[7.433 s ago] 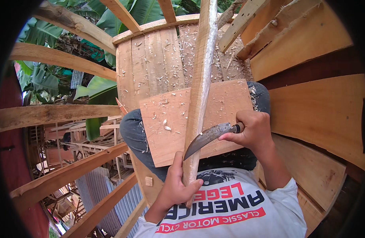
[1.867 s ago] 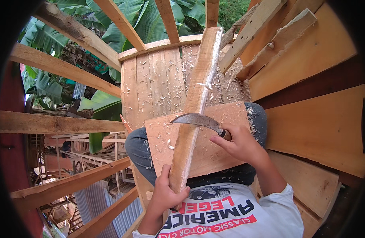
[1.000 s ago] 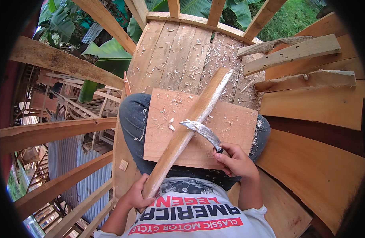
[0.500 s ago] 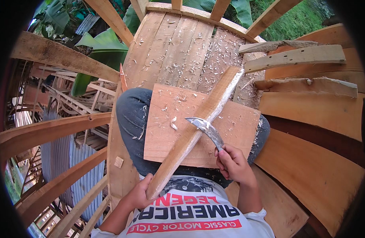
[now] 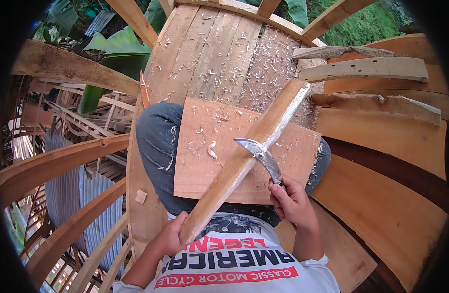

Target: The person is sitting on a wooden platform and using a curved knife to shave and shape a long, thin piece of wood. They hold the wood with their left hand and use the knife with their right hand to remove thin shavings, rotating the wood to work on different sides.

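Note:
A long wooden bar [image 5: 229,178] slants from my waist up to the far right, its right edge pale and freshly cut. My left hand [image 5: 171,236] is closed around its near end. In my right hand [image 5: 292,200] is the handle of a curved knife [image 5: 268,162]. The hooked blade lies across the middle of the bar, with a thin shaving [image 5: 256,144] curled on it. Beneath the bar, a flat wooden board [image 5: 205,171] rests over my lap, and a larger curled shaving [image 5: 212,150] sits on it.
Shavings litter the plank floor [image 5: 205,63] ahead. Upright slats [image 5: 63,156] stand at the left, with corrugated sheets [image 5: 100,210] beyond. Loose wood strips [image 5: 366,70] and wide curved planks [image 5: 380,141] are at the right. A small wood block [image 5: 141,196] lies beside my left knee.
The knife and my right hand have shifted slightly right and toward me. The bar's far end has swung a little to the right. My left hand keeps its grip.

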The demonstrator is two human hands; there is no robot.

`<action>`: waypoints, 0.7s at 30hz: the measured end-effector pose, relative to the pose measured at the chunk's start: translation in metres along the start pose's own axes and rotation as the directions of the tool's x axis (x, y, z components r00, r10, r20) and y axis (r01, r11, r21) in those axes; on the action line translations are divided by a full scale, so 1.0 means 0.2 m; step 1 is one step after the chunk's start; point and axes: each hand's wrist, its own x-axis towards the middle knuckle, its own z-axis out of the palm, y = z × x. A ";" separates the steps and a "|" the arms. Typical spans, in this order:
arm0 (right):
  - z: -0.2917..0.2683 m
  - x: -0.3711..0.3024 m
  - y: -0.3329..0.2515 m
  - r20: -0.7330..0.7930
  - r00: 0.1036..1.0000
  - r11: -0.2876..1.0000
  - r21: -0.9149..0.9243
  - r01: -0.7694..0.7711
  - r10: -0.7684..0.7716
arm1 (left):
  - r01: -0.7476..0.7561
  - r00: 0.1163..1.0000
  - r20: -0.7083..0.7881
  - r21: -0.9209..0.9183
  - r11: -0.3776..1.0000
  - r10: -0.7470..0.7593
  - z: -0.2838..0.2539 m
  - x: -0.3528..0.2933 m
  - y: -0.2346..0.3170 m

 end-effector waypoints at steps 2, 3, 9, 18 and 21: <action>0.05 0.01 0.03 0.298 0.952 0.985 -0.130 0.112 -0.069 | 0.001 0.999 0.039 -0.003 1.000 -0.001 -0.02 0.01 -0.03; 0.02 0.02 0.02 0.162 0.985 0.994 -0.084 0.066 -0.052 | -0.015 1.000 0.006 0.020 1.000 0.015 -0.02 0.00 -0.02; 0.05 0.01 0.01 0.273 0.952 0.962 -0.196 0.192 -0.135 | 0.034 0.999 0.033 -0.024 0.999 -0.033 -0.02 0.00 -0.03; 0.03 0.03 0.07 0.129 0.981 0.988 -0.036 0.150 -0.144 | 0.021 1.000 0.005 0.001 1.000 -0.021 0.00 0.02 -0.02; -0.07 0.02 0.01 -0.139 0.990 0.989 0.147 -0.007 0.028 | 0.000 1.000 -0.005 0.054 0.999 0.000 0.00 0.02 0.03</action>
